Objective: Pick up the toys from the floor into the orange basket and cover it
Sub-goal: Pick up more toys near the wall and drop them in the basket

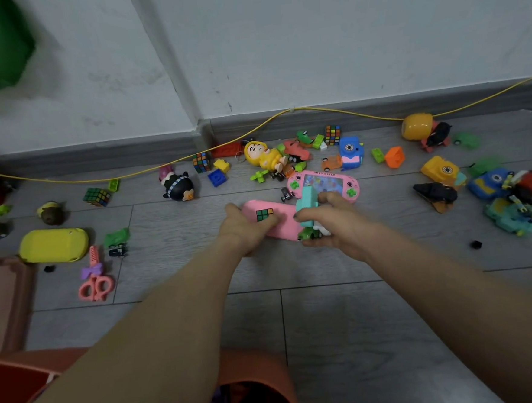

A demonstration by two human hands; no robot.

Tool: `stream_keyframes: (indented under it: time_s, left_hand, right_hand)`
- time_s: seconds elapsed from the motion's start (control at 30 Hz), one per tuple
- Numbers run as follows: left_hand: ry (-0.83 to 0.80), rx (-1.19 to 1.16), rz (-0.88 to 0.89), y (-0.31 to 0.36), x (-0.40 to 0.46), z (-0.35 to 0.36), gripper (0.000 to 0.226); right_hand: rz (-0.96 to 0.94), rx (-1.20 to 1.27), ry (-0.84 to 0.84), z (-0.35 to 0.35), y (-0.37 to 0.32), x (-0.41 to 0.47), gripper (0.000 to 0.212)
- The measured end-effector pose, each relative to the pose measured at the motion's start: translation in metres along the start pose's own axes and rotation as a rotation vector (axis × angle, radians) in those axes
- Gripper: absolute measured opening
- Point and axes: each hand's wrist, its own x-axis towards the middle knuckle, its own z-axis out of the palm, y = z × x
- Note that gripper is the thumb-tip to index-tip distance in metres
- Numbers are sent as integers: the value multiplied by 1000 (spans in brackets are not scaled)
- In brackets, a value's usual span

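Many toys lie scattered on the grey floor (328, 307). My left hand (244, 231) grips a small puzzle cube (264, 215) together with the left end of a pink case (283, 223). My right hand (332, 225) holds a teal block (307, 203) and a small green toy car (308, 233) against the case's right end. Just behind lies a pink water game console (323, 185). The orange basket (262, 387) stands at the bottom edge under my left forearm, with things inside that I cannot make out.
A yellow case (53, 246), pink scissors (94, 281) and a penguin figure (178, 187) lie to the left. A yellow doll (263, 156), cubes, bricks and camera toys spread right. A yellow cable (330, 110) runs along the wall. An orange lid (4, 301) lies far left.
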Motion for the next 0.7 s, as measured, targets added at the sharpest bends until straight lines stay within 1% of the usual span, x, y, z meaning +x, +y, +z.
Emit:
stream_keyframes:
  time_s: [0.07,0.17,0.23,0.33,0.4,0.5,0.57,0.63,0.7]
  left_hand:
    - [-41,10,-10,0,-1,-4,96]
    - [-182,76,3,-2,-8,-11,85]
    - [-265,140,49,-2,-12,-13,77]
    - [-302,245,151,5,-21,-16,67]
    - [-290,294,214,13,-28,-21,63]
    - [-241,407,342,32,-45,-46,55]
    - [-206,485,428,44,-61,-74,48]
    - [-124,520,495,49,-82,-111,40]
    - [-40,535,546,48,-104,-151,38]
  right_hand:
    - [21,31,-14,-4,-1,-1,49]
    - [30,80,2,-10,-7,-4,54]
    - [5,89,7,-12,-11,-9,52]
    - [-64,54,22,-12,-20,-16,58]
    - [-111,40,33,-12,-29,-24,62]
    - [-185,70,21,-9,-45,-40,56]
    - [-225,106,-2,0,-57,-55,50]
    - [-255,130,-54,17,-69,-75,45]
    - [-286,112,-125,38,-79,-96,41]
